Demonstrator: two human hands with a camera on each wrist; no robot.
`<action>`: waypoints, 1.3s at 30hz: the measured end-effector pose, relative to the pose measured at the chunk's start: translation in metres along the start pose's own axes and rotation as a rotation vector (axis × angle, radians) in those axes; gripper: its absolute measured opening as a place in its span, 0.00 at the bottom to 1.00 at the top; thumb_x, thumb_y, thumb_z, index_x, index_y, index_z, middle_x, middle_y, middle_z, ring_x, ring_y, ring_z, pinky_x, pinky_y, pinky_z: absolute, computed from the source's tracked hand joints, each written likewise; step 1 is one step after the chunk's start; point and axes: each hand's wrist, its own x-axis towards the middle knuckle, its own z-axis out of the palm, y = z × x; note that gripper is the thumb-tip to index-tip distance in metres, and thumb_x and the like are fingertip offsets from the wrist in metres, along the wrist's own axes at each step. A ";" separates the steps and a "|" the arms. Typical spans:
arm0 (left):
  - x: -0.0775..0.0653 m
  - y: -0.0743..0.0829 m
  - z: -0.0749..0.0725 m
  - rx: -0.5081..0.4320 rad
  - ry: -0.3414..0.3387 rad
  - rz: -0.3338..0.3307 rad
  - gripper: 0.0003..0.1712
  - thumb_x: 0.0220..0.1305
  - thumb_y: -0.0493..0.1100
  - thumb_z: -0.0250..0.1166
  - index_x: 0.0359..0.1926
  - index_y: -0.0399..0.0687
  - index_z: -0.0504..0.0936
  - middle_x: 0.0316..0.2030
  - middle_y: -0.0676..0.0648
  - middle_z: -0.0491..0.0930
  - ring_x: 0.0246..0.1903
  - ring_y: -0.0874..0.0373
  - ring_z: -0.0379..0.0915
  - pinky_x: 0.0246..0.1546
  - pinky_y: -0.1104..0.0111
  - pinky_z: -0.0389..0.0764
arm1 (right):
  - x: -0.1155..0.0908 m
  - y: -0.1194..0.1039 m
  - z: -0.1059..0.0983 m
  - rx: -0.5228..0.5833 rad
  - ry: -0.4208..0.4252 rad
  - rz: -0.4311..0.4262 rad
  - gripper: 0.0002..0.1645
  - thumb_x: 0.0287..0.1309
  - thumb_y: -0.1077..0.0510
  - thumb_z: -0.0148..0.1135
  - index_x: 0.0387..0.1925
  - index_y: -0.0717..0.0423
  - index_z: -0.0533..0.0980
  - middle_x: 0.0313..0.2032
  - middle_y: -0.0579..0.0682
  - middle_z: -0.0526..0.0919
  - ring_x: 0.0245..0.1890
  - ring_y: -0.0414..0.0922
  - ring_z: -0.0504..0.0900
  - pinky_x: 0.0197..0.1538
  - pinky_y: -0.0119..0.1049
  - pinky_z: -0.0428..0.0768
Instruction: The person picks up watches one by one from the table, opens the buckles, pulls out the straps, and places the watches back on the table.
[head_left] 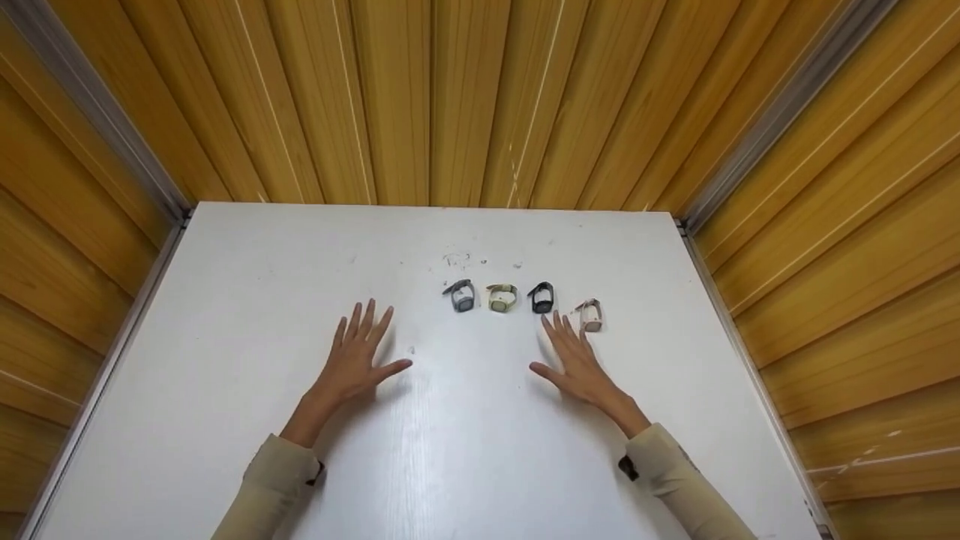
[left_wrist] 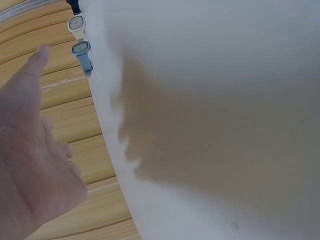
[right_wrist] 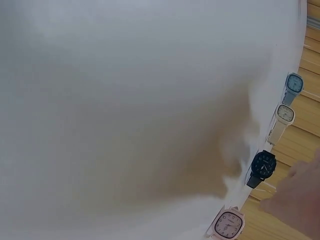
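Observation:
Toward the back of the white table stand several wristwatches in a row: a blue-grey watch (head_left: 464, 303), a pale yellow watch (head_left: 499, 305), a black watch (head_left: 541, 306) and a pink watch (head_left: 592, 325), set a little nearer the front. My left hand (head_left: 356, 360) hovers left of the row, fingers spread and holding nothing. Held over the table, my right hand (head_left: 581, 367) also has its fingers spread, fingertips close in front of the black and pink watches. In the right wrist view the pink watch (right_wrist: 228, 225) and black watch (right_wrist: 263, 166) show their dials.
The white table (head_left: 450, 465) carries small dark marks (head_left: 456, 259) behind the watches. Wood-patterned panels (head_left: 465, 105) wall in the back and both sides, with metal posts (head_left: 112, 105) at the corners.

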 end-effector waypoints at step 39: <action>0.044 0.044 0.032 -0.603 0.126 -0.014 0.21 0.72 0.33 0.61 0.62 0.26 0.75 0.55 0.25 0.79 0.53 0.33 0.79 0.53 0.43 0.83 | 0.050 -0.074 0.044 0.493 0.193 -0.121 0.22 0.67 0.72 0.59 0.60 0.81 0.71 0.58 0.78 0.77 0.59 0.70 0.79 0.61 0.56 0.80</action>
